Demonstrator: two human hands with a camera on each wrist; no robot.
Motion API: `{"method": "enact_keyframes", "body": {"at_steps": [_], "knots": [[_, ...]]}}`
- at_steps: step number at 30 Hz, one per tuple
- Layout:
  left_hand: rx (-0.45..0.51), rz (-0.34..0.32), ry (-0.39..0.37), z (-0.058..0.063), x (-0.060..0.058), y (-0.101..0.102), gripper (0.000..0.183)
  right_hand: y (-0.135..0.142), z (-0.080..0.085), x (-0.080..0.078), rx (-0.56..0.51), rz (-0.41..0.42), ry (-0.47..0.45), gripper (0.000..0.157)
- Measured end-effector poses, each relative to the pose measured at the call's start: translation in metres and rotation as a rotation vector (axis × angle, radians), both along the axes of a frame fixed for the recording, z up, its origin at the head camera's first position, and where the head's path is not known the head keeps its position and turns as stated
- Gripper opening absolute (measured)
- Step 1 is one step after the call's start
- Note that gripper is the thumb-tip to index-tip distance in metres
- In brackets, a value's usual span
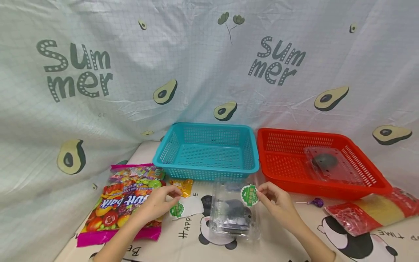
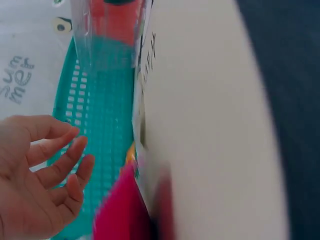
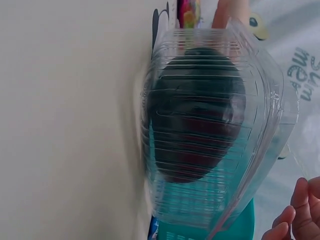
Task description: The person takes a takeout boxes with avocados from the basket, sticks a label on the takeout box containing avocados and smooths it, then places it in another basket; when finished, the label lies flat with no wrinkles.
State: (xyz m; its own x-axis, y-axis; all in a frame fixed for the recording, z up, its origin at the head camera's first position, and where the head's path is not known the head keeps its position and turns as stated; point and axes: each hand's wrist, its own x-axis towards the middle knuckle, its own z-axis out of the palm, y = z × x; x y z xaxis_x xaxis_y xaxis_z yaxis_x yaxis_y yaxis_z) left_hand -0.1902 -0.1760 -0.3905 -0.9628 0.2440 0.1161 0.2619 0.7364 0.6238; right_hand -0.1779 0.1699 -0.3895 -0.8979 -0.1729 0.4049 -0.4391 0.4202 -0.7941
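Note:
A clear plastic clamshell box (image 1: 234, 218) sits on the table in front of me, with a large dark egg-shaped object (image 3: 197, 115) inside. My right hand (image 1: 279, 205) pinches the edge of a round green sticker (image 1: 249, 195) between thumb and forefinger, over the box's upper right part. Left of the box lies a white backing paper (image 1: 195, 206) bearing another green sticker (image 1: 176, 210). My left hand (image 1: 160, 202) hovers close by that paper, fingers loosely bent; in the left wrist view nothing shows between them.
Behind the box stand a blue basket (image 1: 206, 171) and a red basket (image 1: 320, 187), the latter holding another clear box (image 1: 337, 163). A fruit candy bag (image 1: 121, 203) and a small orange packet (image 1: 183, 187) lie left. Right are a lollipop (image 1: 316, 202) and a red-yellow packet (image 1: 376, 211).

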Motion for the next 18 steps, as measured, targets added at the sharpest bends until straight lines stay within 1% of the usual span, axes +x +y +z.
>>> {"method": "enact_keyframes", "body": {"at_steps": [3, 5, 8, 11, 14, 18], "knots": [[0.036, -0.121, 0.032, 0.005, -0.001, 0.016, 0.01, -0.001, 0.001, -0.001, -0.012, 0.023, -0.004, 0.005], [0.062, -0.182, 0.042, 0.01, 0.0, 0.03, 0.011, -0.004, 0.003, -0.002, -0.02, 0.034, -0.011, 0.005], [0.105, -0.25, 0.043, 0.017, -0.001, 0.054, 0.014, -0.01, 0.008, -0.002, -0.018, 0.042, -0.015, 0.006], [0.153, -0.3, 0.051, 0.022, -0.003, 0.077, 0.021, -0.017, 0.013, -0.002, -0.014, 0.037, -0.047, 0.005], [0.189, -0.318, 0.079, 0.023, -0.005, 0.097, 0.024, -0.022, 0.015, -0.004, -0.013, 0.033, -0.09, 0.006], [0.22, -0.265, 0.102, 0.022, -0.007, 0.113, 0.017, -0.025, 0.011, -0.007, -0.01, 0.03, -0.113, 0.007]]}}
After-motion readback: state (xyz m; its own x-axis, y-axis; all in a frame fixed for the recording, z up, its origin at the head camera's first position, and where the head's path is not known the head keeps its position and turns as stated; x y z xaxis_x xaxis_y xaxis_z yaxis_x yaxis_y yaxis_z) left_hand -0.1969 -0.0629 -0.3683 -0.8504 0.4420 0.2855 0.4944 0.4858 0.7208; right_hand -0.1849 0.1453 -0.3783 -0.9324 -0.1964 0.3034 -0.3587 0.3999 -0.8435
